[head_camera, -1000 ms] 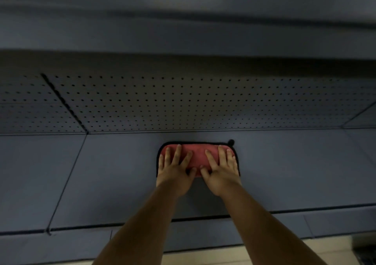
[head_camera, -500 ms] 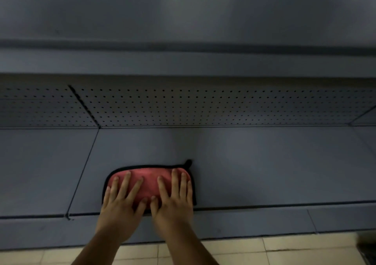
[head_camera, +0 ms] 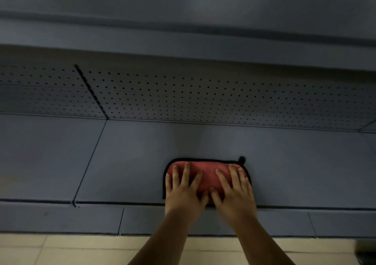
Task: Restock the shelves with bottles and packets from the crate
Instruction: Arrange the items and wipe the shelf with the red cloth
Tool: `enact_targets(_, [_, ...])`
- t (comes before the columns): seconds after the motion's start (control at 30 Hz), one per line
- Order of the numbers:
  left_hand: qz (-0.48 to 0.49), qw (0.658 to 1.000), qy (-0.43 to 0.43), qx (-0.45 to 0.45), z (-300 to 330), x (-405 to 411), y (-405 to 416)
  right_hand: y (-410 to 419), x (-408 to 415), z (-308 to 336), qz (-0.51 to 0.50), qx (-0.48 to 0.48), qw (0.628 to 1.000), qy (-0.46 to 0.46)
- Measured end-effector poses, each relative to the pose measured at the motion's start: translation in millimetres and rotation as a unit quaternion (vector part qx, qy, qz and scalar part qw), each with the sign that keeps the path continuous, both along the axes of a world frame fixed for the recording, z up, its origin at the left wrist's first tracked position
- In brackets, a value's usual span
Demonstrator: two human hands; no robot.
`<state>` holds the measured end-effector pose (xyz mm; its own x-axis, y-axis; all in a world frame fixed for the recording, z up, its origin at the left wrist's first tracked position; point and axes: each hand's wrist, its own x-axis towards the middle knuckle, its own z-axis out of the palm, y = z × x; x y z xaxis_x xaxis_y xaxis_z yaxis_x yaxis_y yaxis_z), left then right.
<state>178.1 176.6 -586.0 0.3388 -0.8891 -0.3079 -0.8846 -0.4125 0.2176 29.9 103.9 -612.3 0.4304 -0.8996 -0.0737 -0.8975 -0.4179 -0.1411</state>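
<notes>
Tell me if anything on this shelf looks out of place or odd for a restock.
One thing: instead of bottles or packets, a red cloth with black edging lies flat near the shelf front edge, pressed under the left hand and right hand. No stock or crate is in view. Nothing looks spilled or damaged.

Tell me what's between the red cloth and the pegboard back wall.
Nothing: in the head view only bare blue shelf lies between the red cloth and the pegboard.
</notes>
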Motion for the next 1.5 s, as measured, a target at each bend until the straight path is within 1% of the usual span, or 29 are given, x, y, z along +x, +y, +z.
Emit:
enact_targets(0.13, [-0.008, 0.999, 0.012, -0.028, -5.9, 20.1, 11.9, 13.3, 28.7, -2.4, -0.043, -0.010, 0.999, 0.011])
enact_targets(0.27, [0.009, 0.999, 0.011, -0.034, -3.8, 70.5, 34.4, 43.6, 84.3, -1.0, -0.033, -0.024, 0.999, 0.012])
enact_targets(0.37, [0.016, 0.997, -0.004, -0.074, -8.0, 128.6, 76.1, 81.8, 142.5, 1.4, -0.018, -0.006, 1.000, -0.011])
enact_targets(0.4, [0.020, 0.997, 0.003, -0.068, -8.8, 149.3, 91.9, 95.7, 163.6, 3.3, -0.012, 0.005, 1.000, -0.021])
enact_targets(0.53, [0.049, 0.998, -0.018, -0.044, -12.7, 228.9, 145.9, 144.1, 246.3, 11.0, 0.014, 0.031, 0.999, -0.037])
enact_targets(0.63, [0.064, 0.997, -0.034, -0.036, -12.0, 264.1, 164.2, 158.8, 285.9, 12.8, 0.022, 0.039, 0.998, -0.036])
enact_targets(0.73, [0.072, 0.997, -0.030, 0.002, -4.4, 264.1, 159.1, 157.0, 288.1, 10.8, 0.017, 0.046, 0.998, -0.032])
enact_targets(0.8, [0.075, 0.997, -0.031, 0.019, -0.8, 250.1, 147.6, 149.0, 271.6, 7.5, 0.025, 0.042, 0.998, -0.037])
enact_targets(0.87, [0.059, 0.998, -0.026, 0.017, -1.6, 230.2, 130.7, 133.4, 249.1, 5.4, 0.020, 0.041, 0.998, -0.044])
enact_targets(1.07, [-0.018, 1.000, -0.001, 0.009, 2.3, 156.2, 44.8, 53.6, 159.3, 11.5, -0.030, 0.060, 0.998, -0.005])
enact_targets(1.17, [-0.033, 0.999, 0.012, 0.018, 5.2, 133.5, 3.9, 17.2, 137.6, 16.9, -0.033, 0.073, 0.996, 0.035])
enact_targets(1.3, [-0.028, 0.999, 0.020, 0.023, 5.9, 144.7, -11.1, -5.5, 157.5, 18.2, -0.052, 0.110, 0.991, 0.058])
enact_targets(1.37, [-0.008, 1.000, 0.012, 0.017, 5.1, 168.6, -4.0, -3.1, 183.6, 16.7, -0.032, 0.115, 0.991, 0.063])
enact_targets(1.5, [0.028, 0.999, -0.016, 0.017, 0.5, 244.2, 32.5, 32.5, 255.7, 18.6, 0.020, 0.115, 0.993, 0.019])
